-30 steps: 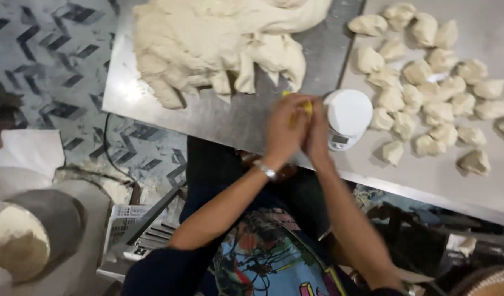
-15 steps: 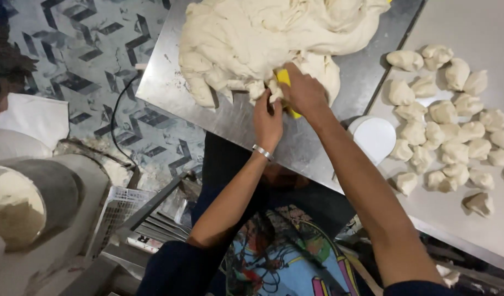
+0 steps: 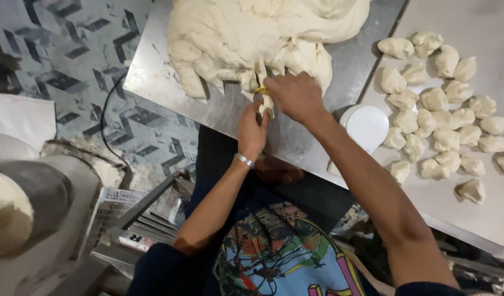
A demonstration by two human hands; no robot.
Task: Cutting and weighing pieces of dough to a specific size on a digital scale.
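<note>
Shifted from the small white scale (image 3: 365,127) to the big dough mass (image 3: 263,38) on the steel tabletop (image 3: 153,77). Right hand (image 3: 296,96) closed around yellow scraper (image 3: 261,90), cutting; left hand (image 3: 253,127) pinched shut on a dough piece (image 3: 267,104) at the near edge. Portioned dough balls (image 3: 438,115) off right.

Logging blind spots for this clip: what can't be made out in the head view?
- Yellow tool: mostly hidden under the right hand; its shape is unclear.
- Dough mass: cut off by the top edge.
- Dough piece at the left hand: whether it is severed from the mass cannot be told.
- White scale: partly behind the right forearm.
</note>
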